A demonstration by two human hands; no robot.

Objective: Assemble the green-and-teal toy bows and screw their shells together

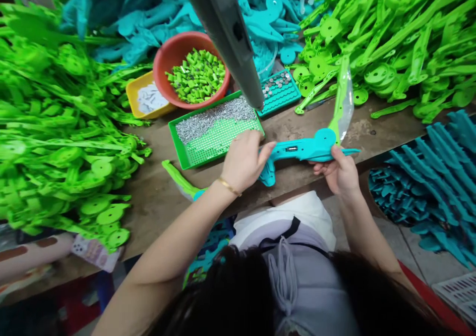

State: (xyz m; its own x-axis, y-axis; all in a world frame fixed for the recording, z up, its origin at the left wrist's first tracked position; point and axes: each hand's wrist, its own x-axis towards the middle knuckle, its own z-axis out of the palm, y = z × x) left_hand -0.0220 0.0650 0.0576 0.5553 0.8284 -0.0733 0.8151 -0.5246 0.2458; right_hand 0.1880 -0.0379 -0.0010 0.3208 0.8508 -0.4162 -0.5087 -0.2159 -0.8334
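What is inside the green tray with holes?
Small silvery metal pieces lie along the far side of the green tray, hiding the bottom beneath. The left hand covers part of the near edge.

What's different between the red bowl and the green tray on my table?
The red bowl is round; the green tray is rectangular. The bowl holds small green pieces, the tray small silver metal parts. The bowl's contents hide its bottom, while part of the tray's holed floor shows bare. Both hold many loose small parts.
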